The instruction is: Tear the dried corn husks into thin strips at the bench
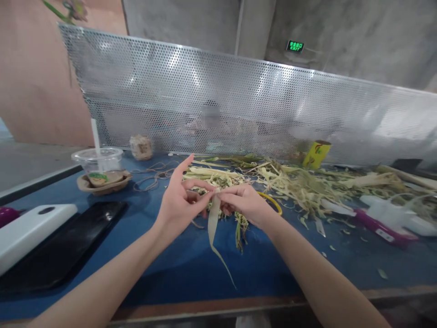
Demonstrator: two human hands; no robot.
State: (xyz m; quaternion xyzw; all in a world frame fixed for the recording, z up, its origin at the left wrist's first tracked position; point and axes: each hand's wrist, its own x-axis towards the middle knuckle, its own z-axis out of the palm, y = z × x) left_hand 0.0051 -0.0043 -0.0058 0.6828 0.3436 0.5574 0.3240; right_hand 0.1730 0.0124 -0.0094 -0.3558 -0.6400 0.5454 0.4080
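Observation:
Both my hands meet at the middle of the view, above the blue table. My left hand (182,200) pinches the top of a pale, flat plant strip (213,221) between thumb and index finger, with another finger raised. On the other side, my right hand (244,202) pinches the same strip at its top end. The strip hangs down and narrows to a thin curled tail. Behind and below the fingers lies a bundle of pale green stalks and shreds (218,175), which the hands partly hide.
A lidded cup with a straw (99,166), a black phone (68,246) and a white device (34,228) stand at left. Plant scraps (293,182), a yellow tube (317,155) and a purple-and-white tool (385,228) lie right. A perforated metal screen (239,100) rises behind.

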